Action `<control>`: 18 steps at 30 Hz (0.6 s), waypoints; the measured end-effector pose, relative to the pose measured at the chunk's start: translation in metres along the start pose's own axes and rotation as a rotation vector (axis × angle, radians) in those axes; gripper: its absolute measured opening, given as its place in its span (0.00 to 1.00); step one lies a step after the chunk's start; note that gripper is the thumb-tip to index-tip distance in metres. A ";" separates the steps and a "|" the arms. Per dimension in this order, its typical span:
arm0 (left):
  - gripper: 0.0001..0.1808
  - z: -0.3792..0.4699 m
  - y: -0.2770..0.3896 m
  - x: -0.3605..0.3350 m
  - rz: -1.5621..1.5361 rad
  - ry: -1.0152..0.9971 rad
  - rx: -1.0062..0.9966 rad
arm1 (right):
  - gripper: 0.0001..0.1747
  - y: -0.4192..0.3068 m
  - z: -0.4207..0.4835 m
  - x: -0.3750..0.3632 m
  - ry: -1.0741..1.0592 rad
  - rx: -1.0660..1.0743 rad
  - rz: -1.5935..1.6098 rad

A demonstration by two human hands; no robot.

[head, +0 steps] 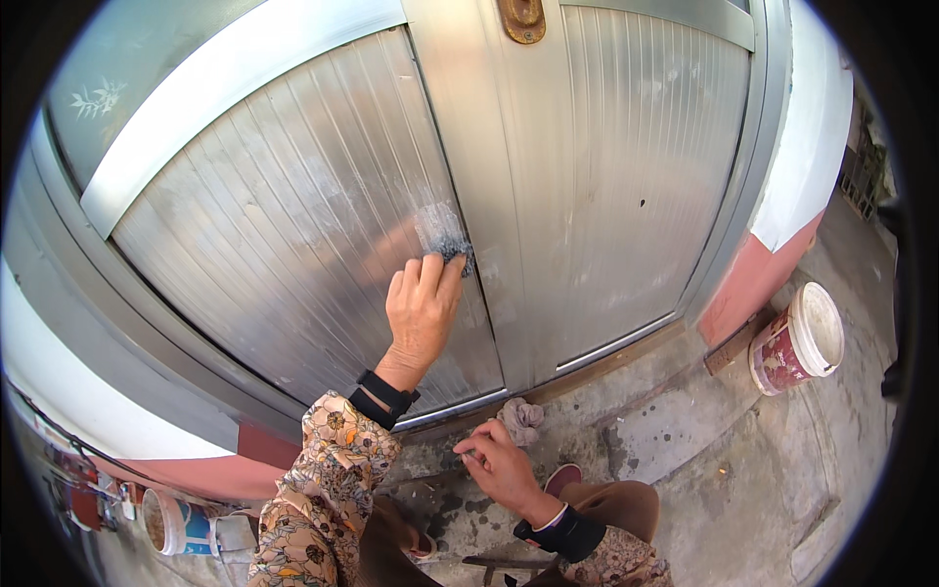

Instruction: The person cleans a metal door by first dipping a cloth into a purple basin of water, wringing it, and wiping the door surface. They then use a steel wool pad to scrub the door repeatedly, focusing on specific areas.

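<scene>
My left hand [425, 312] presses a grey scouring pad [451, 253], seemingly steel wool, against the ribbed metal panel [293, 191] of the left door. Whitish, wet-looking smears [436, 220] surround the pad, close to the panel's right edge. Lower down, my right hand [502, 469] hovers over the concrete floor with bent fingers, thumb near the index finger. Whether something small sits between those fingertips is unclear. A crumpled, pale greyish-pink cloth [521, 420] lies on the floor by the door sill, just beyond my right hand.
A rusty lock fitting [523, 20] is mounted high between the door panels. To the right stands a red and white bucket [788, 345] by the wall. Another bucket [180, 521] lies tilted at lower left. Below me is part of a low stool [506, 563].
</scene>
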State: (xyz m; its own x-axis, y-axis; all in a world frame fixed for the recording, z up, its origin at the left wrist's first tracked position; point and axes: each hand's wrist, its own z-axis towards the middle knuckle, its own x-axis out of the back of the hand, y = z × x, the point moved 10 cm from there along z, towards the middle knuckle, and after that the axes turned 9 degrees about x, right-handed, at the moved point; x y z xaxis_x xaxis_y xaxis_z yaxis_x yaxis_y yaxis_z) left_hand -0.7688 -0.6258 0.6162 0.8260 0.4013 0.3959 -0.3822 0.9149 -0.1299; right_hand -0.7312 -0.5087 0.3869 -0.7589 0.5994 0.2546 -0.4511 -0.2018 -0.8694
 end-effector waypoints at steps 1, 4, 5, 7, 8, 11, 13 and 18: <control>0.18 -0.006 0.009 0.004 -0.011 0.031 -0.068 | 0.09 0.000 0.000 -0.001 -0.009 0.004 -0.023; 0.18 0.006 -0.006 -0.001 -0.022 -0.011 -0.006 | 0.08 -0.001 -0.001 -0.002 -0.014 0.011 -0.030; 0.18 0.016 -0.013 0.002 -0.028 0.042 0.022 | 0.08 -0.001 -0.001 -0.002 -0.010 0.012 -0.019; 0.18 0.032 -0.032 0.001 -0.027 0.068 0.150 | 0.08 -0.002 0.000 -0.002 -0.002 0.016 -0.005; 0.18 0.034 -0.034 0.006 -0.048 0.115 0.172 | 0.08 -0.002 0.000 -0.003 -0.010 0.012 -0.008; 0.18 0.024 -0.011 0.009 -0.036 0.110 0.052 | 0.09 0.000 0.000 -0.004 -0.024 0.001 -0.027; 0.18 0.012 -0.001 0.008 -0.016 0.052 0.016 | 0.09 0.001 0.000 -0.005 -0.034 -0.001 -0.030; 0.19 0.038 -0.016 0.016 -0.022 0.121 0.012 | 0.10 0.004 -0.001 -0.006 -0.042 0.010 -0.003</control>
State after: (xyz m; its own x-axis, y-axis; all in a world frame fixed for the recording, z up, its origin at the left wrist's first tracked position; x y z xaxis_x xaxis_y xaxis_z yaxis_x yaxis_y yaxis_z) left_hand -0.7651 -0.6352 0.6593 0.8778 0.3844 0.2857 -0.3680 0.9231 -0.1114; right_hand -0.7281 -0.5121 0.3819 -0.7764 0.5668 0.2755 -0.4583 -0.2078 -0.8642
